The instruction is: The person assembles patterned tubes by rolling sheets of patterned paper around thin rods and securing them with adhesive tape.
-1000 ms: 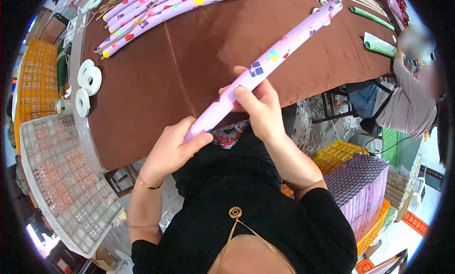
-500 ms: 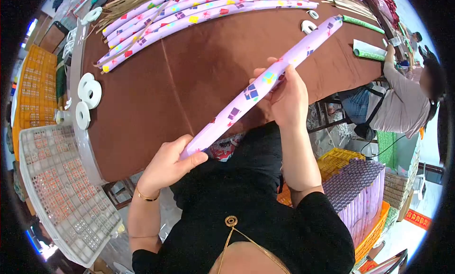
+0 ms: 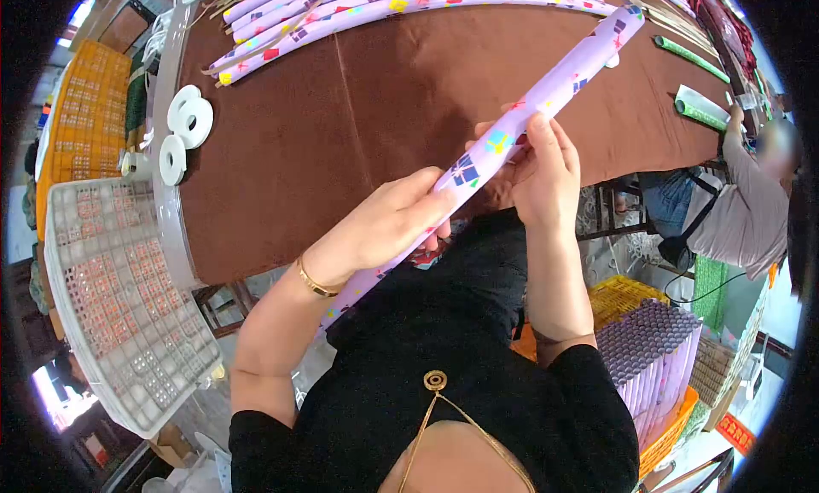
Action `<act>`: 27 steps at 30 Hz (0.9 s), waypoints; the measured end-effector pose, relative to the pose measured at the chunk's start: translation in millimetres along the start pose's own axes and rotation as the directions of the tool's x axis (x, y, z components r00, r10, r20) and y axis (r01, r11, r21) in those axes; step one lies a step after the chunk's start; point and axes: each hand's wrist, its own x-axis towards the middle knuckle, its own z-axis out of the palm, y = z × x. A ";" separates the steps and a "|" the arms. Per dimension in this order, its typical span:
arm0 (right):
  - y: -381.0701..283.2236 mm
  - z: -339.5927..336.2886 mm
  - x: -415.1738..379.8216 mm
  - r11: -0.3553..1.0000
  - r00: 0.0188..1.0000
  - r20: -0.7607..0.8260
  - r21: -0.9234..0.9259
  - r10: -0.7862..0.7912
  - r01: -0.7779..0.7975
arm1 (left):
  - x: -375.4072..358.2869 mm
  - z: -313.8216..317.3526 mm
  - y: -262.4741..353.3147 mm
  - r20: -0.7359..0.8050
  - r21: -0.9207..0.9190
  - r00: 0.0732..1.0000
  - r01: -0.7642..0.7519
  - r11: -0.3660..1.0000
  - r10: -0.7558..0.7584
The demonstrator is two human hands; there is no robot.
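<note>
Head camera view: the left hand [image 3: 384, 224] is wrapping around the long purple roll [image 3: 559, 84], with its thumb lying on top and some fingertips peeking out below. The right hand [image 3: 550, 173] is pinching the roll farther up, its thumb in front and its other fingers going behind, partly hidden. The roll is slanting up in the air, its low end hanging by the black shirt [image 3: 358, 399] and its high end reaching over the brown tabletop [image 3: 281, 152].

It is looking light and smooth, so it may be a bit slippery. It is likely stiff along its length, but hard squeezing could dent or crease the skin. Two soft holds set well apart, one on each side of the middle, should be good for keeping it from tipping.

Farther out, more purple rolls [image 3: 341, 20] are lying side by side at the far edge. White rings [image 3: 194, 122] are resting near the left edge, and a green roll [image 3: 704, 113] is lying at the right. Past that, another person [image 3: 742, 203] is sitting with an arm reaching to the tabletop. A white crate [image 3: 128, 288] is standing on the left, and an orange basket [image 3: 670, 433] is holding a purple stack [image 3: 657, 374] low on the right.
</note>
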 end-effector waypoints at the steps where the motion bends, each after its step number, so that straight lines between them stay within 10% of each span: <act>1: -0.7 -0.8 1.0 1.000 1.000 -0.003 0.001 0.000 0.000 | 0.6 0.5 -2.2 0.003 0.001 1.000 0.002 1.000 -0.002; 27: -16.5 -14.5 29.0 0.999 0.998 -0.047 0.040 -0.028 0.030 | -5.8 13.0 -18.2 -0.046 -0.019 0.999 0.020 1.000 -0.021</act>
